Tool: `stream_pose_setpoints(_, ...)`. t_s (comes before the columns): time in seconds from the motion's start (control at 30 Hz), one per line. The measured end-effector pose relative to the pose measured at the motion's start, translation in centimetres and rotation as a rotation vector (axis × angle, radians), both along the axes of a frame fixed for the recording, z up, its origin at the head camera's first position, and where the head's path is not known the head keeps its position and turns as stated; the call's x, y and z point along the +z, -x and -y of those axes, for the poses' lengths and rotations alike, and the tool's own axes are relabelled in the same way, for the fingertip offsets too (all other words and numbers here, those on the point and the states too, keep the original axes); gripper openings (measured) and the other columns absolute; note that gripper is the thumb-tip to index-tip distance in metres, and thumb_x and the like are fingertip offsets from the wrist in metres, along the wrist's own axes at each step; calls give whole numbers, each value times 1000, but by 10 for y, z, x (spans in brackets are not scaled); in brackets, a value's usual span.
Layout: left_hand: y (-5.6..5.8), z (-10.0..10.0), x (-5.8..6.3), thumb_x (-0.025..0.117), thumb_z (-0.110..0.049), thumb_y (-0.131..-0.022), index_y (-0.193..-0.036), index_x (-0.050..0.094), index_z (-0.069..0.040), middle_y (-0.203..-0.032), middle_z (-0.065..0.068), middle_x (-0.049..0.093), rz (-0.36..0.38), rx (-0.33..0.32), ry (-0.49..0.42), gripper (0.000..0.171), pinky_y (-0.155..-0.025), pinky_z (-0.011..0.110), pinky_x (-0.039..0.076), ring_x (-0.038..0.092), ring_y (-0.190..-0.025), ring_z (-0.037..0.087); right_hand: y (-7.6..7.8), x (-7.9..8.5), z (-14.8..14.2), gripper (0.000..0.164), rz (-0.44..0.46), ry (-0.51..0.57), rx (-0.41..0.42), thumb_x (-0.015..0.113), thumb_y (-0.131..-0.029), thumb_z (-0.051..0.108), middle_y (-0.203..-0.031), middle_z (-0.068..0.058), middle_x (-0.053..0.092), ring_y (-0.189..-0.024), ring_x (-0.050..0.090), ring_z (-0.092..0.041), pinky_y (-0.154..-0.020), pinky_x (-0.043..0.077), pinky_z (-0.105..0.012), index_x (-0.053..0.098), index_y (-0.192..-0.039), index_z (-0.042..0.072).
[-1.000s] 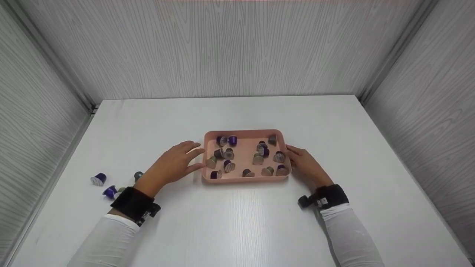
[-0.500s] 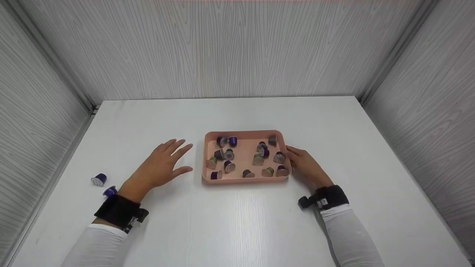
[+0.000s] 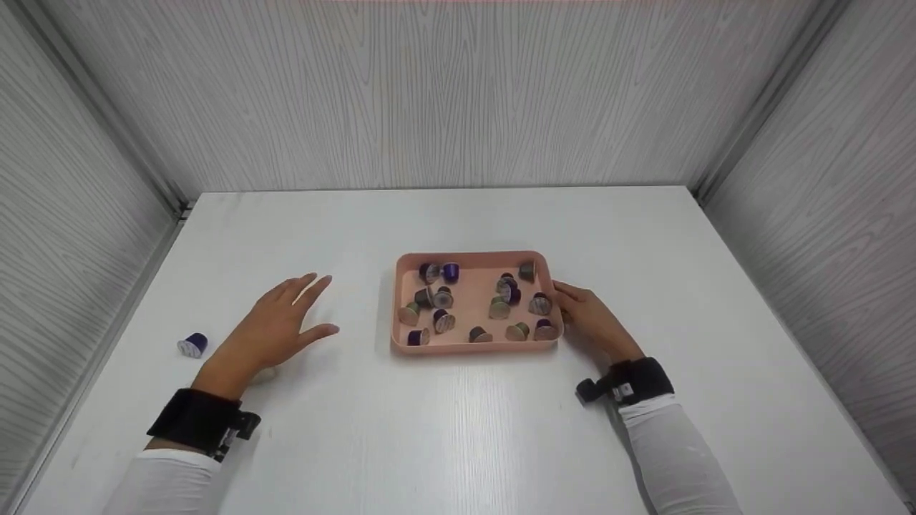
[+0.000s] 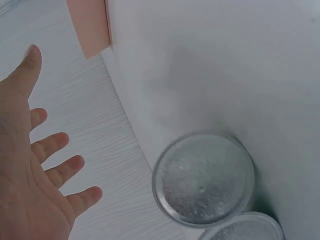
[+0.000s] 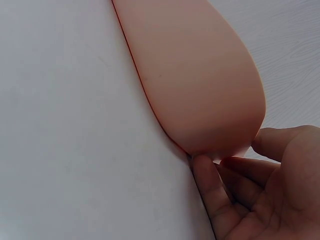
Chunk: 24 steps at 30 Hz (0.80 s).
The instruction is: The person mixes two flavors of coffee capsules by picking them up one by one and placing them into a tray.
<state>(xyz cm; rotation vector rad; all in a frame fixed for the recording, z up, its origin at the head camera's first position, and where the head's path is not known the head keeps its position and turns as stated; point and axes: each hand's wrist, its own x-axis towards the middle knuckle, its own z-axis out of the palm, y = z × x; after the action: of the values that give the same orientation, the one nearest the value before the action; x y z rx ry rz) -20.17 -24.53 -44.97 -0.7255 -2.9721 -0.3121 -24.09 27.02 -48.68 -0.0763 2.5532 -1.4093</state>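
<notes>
A shallow pink tray (image 3: 469, 347) sits mid-table with several coffee capsules (image 3: 444, 321), purple, grey and green, scattered inside. My right hand (image 3: 592, 320) holds the tray's right side. In the right wrist view, the thumb is at the upper rim and the curled fingers (image 5: 210, 185) are against the lower wall. My left hand (image 3: 268, 332) hovers to the left of the tray with fingers spread and nothing in them. Close by, the left wrist view shows a silver-lidded capsule (image 4: 202, 180) with a second one partly cut off behind it. In the head view my left hand and wrist mostly hide these.
A purple capsule (image 3: 192, 345) lies on the white table (image 3: 458, 429) to the left of my left hand. Pale wood-grain panels (image 3: 458, 93) wall off the back and both sides.
My left hand has drawn away from the tray's left side, moving left and towards me over the loose capsules. The right hand and the tray have stayed in place.
</notes>
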Motion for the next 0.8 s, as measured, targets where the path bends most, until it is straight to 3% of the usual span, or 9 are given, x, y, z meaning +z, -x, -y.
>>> stream_pose_setpoints(0.1,-3,9,-2,49,-62,-94,-157,19,-10,-155,24,25,38,23,-17,87,-113,59,23,27,-138,46,1,-1,-1,56,0,5,3,43,-102,50,-134,-2,55,-112,49,-22,-88,39,-34,42,-150,22)
stream_pose_setpoints(0.3,-7,27,-5,51,-64,-91,-156,18,-7,-152,27,28,120,68,-57,93,-110,62,26,26,-138,48,1,-2,-2,55,-6,19,4,43,-102,49,-120,-6,59,-104,52,-22,-79,40,-33,43,-149,22)
stream_pose_setpoints(0.6,-10,51,-11,56,-64,-90,-154,22,-2,-149,32,30,249,143,-85,96,-110,64,24,23,-138,50,1,-2,-2,55,-26,21,18,42,-103,45,-139,-6,54,-114,51,-21,-94,40,-33,40,-151,18)
stream_pose_setpoints(0.8,-12,57,-14,62,-51,-92,-151,29,1,-146,34,34,314,160,-60,85,-107,65,28,29,-134,53,0,-2,-2,56,-27,13,13,43,-103,47,-145,-6,49,-121,48,-21,-100,38,-36,40,-150,17)
